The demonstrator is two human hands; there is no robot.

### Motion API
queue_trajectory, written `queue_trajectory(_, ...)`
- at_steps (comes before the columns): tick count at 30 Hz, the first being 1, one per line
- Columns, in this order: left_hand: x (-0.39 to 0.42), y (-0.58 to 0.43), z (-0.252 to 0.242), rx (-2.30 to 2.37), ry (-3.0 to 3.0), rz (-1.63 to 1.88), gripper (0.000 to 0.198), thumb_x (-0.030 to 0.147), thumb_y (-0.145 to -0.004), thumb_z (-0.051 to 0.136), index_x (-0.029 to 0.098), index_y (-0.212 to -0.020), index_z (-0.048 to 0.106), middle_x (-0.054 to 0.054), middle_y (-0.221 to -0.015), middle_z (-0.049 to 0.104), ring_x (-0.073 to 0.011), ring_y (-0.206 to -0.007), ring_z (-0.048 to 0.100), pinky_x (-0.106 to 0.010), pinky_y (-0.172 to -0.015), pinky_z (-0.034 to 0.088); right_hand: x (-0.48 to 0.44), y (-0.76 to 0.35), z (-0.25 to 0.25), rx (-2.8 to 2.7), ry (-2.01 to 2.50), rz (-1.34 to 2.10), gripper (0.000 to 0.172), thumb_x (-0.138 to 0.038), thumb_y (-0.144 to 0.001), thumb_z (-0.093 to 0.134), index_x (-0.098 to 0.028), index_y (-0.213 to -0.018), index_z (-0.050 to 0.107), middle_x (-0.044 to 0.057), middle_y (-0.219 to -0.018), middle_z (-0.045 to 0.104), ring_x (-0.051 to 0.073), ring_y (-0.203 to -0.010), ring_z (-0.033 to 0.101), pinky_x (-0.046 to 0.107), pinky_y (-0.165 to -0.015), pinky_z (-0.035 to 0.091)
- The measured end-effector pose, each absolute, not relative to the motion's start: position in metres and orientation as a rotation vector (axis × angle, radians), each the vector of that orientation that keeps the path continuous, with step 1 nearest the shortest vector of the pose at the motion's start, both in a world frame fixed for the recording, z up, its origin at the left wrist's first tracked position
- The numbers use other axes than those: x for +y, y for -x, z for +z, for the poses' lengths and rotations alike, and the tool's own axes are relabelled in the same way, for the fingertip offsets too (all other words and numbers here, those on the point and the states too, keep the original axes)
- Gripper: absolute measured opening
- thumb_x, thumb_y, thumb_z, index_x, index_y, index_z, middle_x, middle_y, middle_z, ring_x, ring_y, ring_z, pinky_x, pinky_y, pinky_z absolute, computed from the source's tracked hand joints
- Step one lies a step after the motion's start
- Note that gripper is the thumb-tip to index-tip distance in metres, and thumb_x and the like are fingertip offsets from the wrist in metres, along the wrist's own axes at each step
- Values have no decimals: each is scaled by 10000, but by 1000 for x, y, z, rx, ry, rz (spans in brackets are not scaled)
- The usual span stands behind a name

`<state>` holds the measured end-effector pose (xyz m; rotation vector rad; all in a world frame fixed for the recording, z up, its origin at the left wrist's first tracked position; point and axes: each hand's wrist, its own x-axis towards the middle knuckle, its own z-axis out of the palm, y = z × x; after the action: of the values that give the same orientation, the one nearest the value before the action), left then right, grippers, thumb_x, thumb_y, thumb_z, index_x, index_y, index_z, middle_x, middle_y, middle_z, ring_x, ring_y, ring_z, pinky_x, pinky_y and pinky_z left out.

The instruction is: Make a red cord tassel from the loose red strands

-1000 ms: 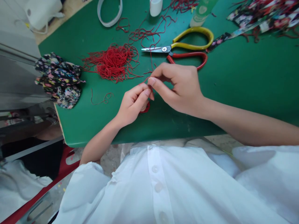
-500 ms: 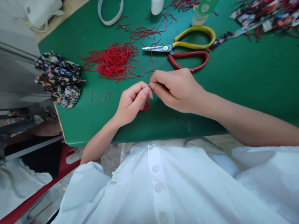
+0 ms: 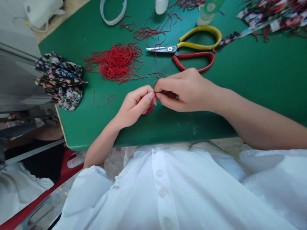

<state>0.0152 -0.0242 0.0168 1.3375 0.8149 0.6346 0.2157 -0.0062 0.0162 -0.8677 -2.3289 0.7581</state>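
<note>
My left hand [image 3: 137, 105] is closed in a pinch on a red cord [image 3: 150, 109], whose loops hang below its fingers. My right hand [image 3: 184, 91] pinches at the same spot, fingertips meeting the left ones, with a thin cord running from it toward the scissors. The exact point between the fingertips is hidden. Just beyond the hands lie scissors [image 3: 169, 49] with one yellow and one red handle. A heap of loose red cords [image 3: 118, 62] rests behind my left hand, and one thin loose strand [image 3: 105, 101] lies to its left.
Floral fabric [image 3: 59, 81] sits at the green table's [image 3: 91, 134] left edge. Toward the back are a roll of tape [image 3: 113, 22], a white bottle [image 3: 161, 6], a green-and-clear bottle [image 3: 208, 12], and more dark red cords [image 3: 153, 32]. Floral strips [image 3: 275, 19] pile up at far right.
My right hand has shifted slightly, its fingertips lower and still against the left ones. The thin cord behind it now lies slack in small curls. My left hand has barely moved.
</note>
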Motion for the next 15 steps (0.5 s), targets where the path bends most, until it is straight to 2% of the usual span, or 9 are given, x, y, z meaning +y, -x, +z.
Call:
queue_trajectory(5, -22, -14, 15, 857, -1541, 653, 306, 427, -969, 462, 184, -811, 561, 45, -558, 433, -55, -489, 398, -223, -495, 308, -9, -212, 20, -2286, 942, 738, 158, -194, -853, 491, -194, -695, 502, -20, -586, 447, 87, -544, 372, 257, -556, 285)
queue_trajectory(9, -22, -14, 19, 854, -1777, 659, 311, 381, -985, 439, 178, -789, 569, 48, -558, 465, -46, -496, 400, -225, -508, 306, -6, -215, 25, -2235, 842, 922, 137, -166, -826, 501, -186, -691, 492, -42, -556, 431, 67, -521, 352, 240, -535, 276)
queue_trajectory(12, -23, -14, 20, 857, -1834, 661, 312, 356, -992, 427, 177, -780, 569, 48, -565, 481, -41, -492, 402, -223, -511, 310, -2, -218, 27, -2213, 754, 1103, 177, -176, -885, 468, -172, -710, 495, -57, -554, 383, 54, -518, 319, 217, -532, 269)
queue_trajectory(15, -25, -14, 18, 837, -1761, 690, 305, 367, -989, 436, 180, -791, 572, 41, -581, 486, -43, -513, 427, -222, -532, 336, 0, -219, 27, -2226, 726, 1143, 202, -213, -945, 438, -160, -763, 509, -59, -578, 388, 49, -535, 329, 207, -546, 274)
